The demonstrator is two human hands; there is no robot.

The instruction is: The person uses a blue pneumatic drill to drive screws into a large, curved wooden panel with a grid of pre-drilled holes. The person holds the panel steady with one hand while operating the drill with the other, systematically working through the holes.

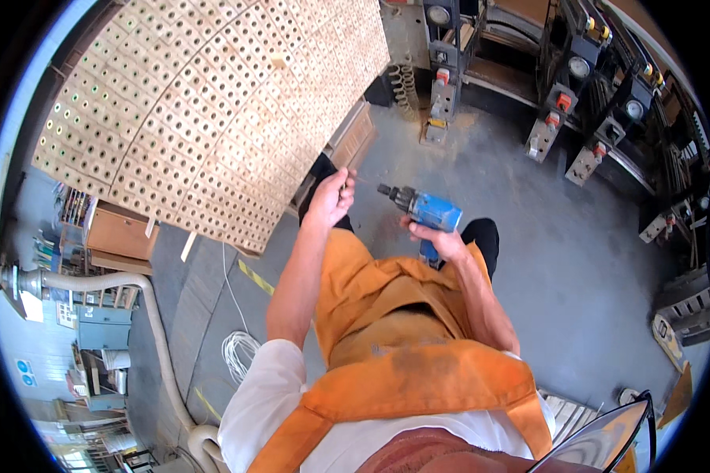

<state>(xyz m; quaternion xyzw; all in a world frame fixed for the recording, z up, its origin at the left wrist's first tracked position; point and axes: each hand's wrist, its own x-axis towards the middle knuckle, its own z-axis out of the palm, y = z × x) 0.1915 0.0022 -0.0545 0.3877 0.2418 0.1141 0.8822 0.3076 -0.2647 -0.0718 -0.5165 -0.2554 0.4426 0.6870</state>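
Note:
My right hand is wrapped round the grip of a blue cordless drill, held in front of my lap. The drill's black chuck points left toward my other hand. My left hand is raised beside the table's near right edge, thumb and fingers pinched together. Something small and thin may be between the fingertips, but it is too small to name. Up and to the left lies a large wooden panel of blocks, covered with rows of dark-rimmed round holes; neither hand touches it.
A small wooden piece lies on the panel. Machines with gauges and red switches line the far right. A coiled white cable lies on the floor at left, beside a thick grey hose. A wooden cabinet stands beyond the panel's left edge.

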